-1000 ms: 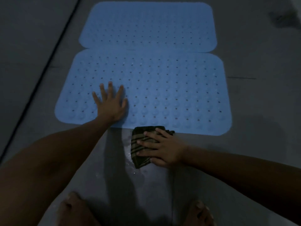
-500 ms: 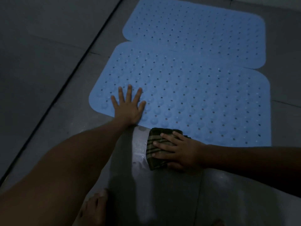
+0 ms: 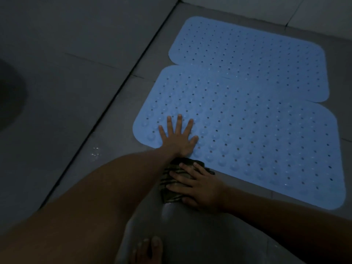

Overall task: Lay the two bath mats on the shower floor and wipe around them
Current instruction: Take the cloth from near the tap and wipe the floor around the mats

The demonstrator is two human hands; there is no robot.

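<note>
Two light blue perforated bath mats lie flat on the grey tiled floor, edges meeting: the near mat and the far mat. My left hand presses flat with spread fingers on the near mat's front left corner. My right hand lies with straight fingers on a dark striped cloth on the floor, right at the near mat's front edge and just under my left wrist. Part of the cloth is hidden by my hand.
A dark grout line or step edge runs diagonally left of the mats. Small water drops glint on the tile there. My bare foot is at the bottom. Light wall tiles rise behind the far mat.
The view has swung left, so the mats now sit further right. My right hand has slid the cloth leftward along the mat's front edge, up to my left wrist. My left hand stays pressed.
</note>
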